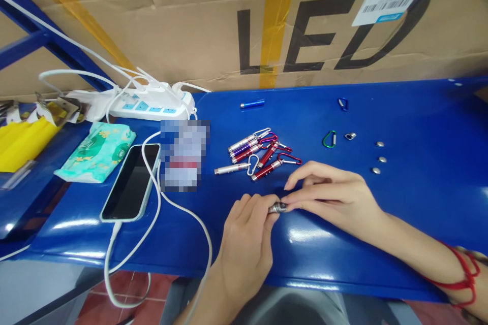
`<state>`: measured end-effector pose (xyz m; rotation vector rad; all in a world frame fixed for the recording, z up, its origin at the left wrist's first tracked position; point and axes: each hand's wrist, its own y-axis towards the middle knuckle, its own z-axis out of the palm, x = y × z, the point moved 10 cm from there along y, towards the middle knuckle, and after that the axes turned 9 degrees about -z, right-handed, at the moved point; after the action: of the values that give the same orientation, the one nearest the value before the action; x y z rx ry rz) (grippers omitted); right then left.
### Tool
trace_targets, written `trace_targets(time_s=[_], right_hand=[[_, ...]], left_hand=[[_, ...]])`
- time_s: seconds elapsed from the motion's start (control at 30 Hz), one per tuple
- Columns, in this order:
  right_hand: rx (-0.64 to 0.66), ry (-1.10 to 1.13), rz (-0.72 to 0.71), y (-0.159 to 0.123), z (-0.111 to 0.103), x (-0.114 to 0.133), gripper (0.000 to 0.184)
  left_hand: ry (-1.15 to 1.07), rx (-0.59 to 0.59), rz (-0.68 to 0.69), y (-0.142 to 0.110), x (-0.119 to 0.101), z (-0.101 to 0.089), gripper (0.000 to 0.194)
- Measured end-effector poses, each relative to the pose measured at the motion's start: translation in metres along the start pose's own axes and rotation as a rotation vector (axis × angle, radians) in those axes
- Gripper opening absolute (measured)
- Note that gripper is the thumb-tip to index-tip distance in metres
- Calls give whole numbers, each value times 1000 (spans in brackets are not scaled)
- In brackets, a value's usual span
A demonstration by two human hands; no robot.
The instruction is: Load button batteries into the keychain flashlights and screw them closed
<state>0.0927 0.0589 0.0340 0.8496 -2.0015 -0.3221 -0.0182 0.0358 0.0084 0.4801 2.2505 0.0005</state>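
Both my hands meet over the front of a blue metal shelf [400, 213]. My left hand [246, 236] is curled round a small silver keychain torch [277, 207], of which only the tip shows. My right hand [328, 195] pinches the torch's exposed end between thumb and fingers. Just behind the hands lies a heap of several silver, red and purple keychain torches [257, 152] with carabiner clips.
A blue torch body [252, 104], a green carabiner [329, 139], a blue carabiner [342, 104], a small metal cap [350, 136] and three button cells [379, 157] lie on the shelf. Left: a phone [131, 182] on a white cable, tissue pack [97, 152], power strip [152, 101]. A cardboard box [267, 15] stands behind.
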Motion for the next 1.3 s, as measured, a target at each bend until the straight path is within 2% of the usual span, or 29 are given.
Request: trace_targets(time_s=[0.3,0.57,0.63,0.7,0.77,0.87,0.93,1.0,1.1,1.3], right_hand=[[-17,-2,-2,4,-1,2,11],[62,3,74,8,8,-3,10],[65,-44,71,10,-2,-2,12],[71,-165,90,12,-22,-7,16],[77,-403,188,8,-55,-22,19],[77,-771,422,-9,-111,-54,22],[142,-863,551,-23,-129,-74,20],[220,-890,598,-31,-130,-87,15],[285,-905,606,-34,-122,-94,6],[203,-944,566,-31,-124,-92,21]], left_hand=[[56,-30,15,2,0,1,23],[14,-101,-16,3,6,-2,21],[7,-81,-10,4,7,0,24],[-5,-60,-10,4,8,1,25],[-32,-60,-29,4,10,1,25],[-84,-64,-73,3,12,0,24],[-109,-64,-100,3,13,1,24],[-131,-59,-115,2,14,1,24],[-142,-53,-123,2,15,1,24],[-145,-80,-137,3,17,-3,22]])
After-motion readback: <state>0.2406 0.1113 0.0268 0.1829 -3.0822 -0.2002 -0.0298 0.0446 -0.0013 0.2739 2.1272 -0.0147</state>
